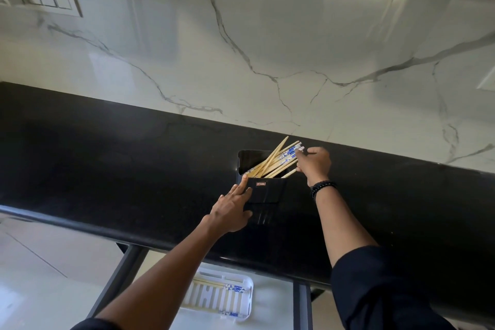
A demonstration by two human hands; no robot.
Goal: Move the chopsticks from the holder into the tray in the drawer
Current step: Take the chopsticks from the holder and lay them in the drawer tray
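**Black holder [267, 191] being braced, chopsticks [273, 162] being gripped**

The white tray [249, 303] is lying in the open drawer [302, 303] below. The left hand [231, 210] is pressing straight fingers against the holder. The chopsticks are leaning inside it, and the right hand [316, 165] is pinching their tops.

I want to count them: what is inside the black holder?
A bundle of chopsticks leans in the holder toward the right hand, some with blue-patterned tops. Its front wall hides their lower ends; the hand covers some tops.
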